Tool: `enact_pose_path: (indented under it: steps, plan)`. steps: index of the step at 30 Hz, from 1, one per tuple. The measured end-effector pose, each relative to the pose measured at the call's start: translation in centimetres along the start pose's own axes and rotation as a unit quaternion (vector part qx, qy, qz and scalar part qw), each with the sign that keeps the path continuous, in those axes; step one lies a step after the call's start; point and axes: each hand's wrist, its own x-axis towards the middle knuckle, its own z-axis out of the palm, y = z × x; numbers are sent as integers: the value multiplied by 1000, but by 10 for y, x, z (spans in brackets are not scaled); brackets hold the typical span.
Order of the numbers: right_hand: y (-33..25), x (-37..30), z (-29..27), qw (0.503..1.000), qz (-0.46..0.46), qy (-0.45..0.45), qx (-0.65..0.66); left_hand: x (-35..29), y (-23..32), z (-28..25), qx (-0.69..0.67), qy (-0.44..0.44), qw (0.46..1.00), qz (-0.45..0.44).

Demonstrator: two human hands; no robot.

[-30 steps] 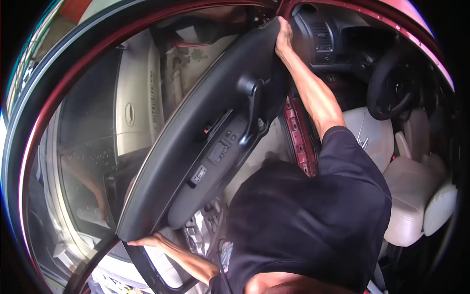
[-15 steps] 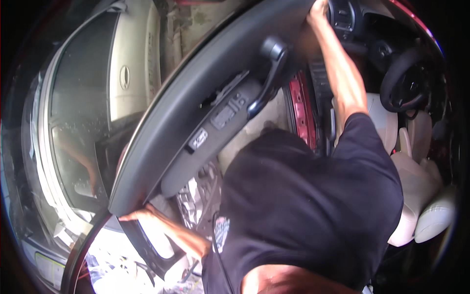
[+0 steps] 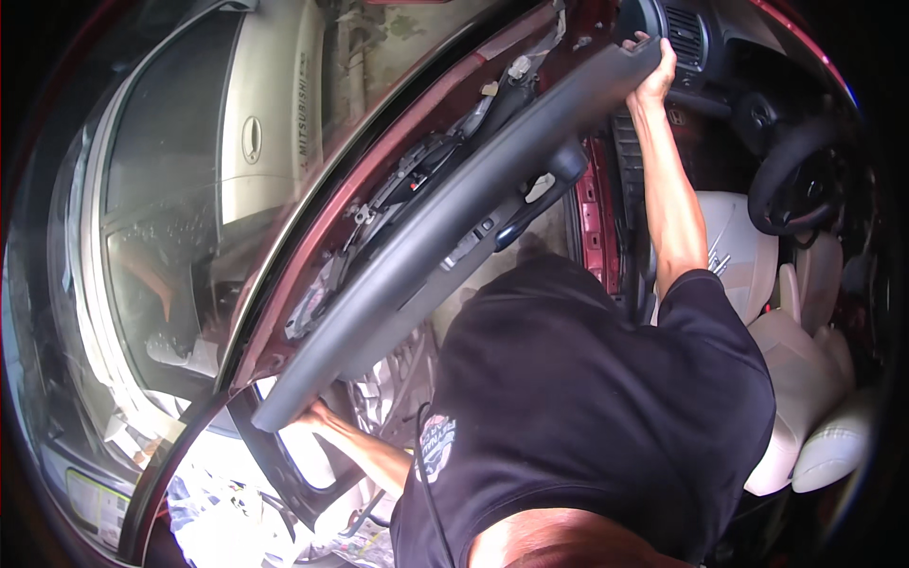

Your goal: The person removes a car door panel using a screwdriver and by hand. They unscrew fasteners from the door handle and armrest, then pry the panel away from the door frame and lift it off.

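A dark grey door panel [image 3: 431, 244], long and tilted, hangs between my two hands, apart from the red car door [image 3: 270, 317]. My right hand [image 3: 654, 83] is wrapped round its far upper end, close to the dashboard. At the near left end my left hand [image 3: 317, 415] grips the panel's lower edge, its fingers partly hidden behind it. The panel's armrest with switches [image 3: 471, 242] and pull handle faces me. In the gap behind the panel the bare door's inner parts and wiring [image 3: 417, 175] show.
A white car [image 3: 270, 123] stands beyond the door on the left. On the right are the steering wheel [image 3: 791, 180], an air vent [image 3: 684, 36] and beige seats [image 3: 748, 232]. The red door sill [image 3: 598, 218] runs beside me. Pale sheeting [image 3: 222, 521] lies at the lower left.
The door panel has come away from the door toward me, opening a gap that shows the door's inside. Both hands have moved with it, to the right.
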Motion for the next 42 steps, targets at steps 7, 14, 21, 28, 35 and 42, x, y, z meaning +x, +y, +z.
enact_pose_path:
  steps: [7, 14, 21, 28, 35, 42]
  plan:
    - [-34, -13, -41, 997, -2, -76, 16, -24, -20, -72, 15, 83, 995, -48]
    - [-66, -31, -82, 999, -27, -27, -33, -20, -44, -106, 7, 115, 990, -86]
    - [-85, -28, -113, 999, 17, -50, -8, -16, -57, -129, -7, 117, 987, -111]
    - [-94, -24, -129, 989, 67, -114, 67, -37, -43, -75, 61, 112, 988, -82]
    - [-98, -19, -145, 992, 75, -83, 59, -63, -33, -101, -23, 69, 983, -168]
    - [-93, -18, -168, 994, 82, -57, 43, -86, -29, -91, -32, -63, 979, -190]
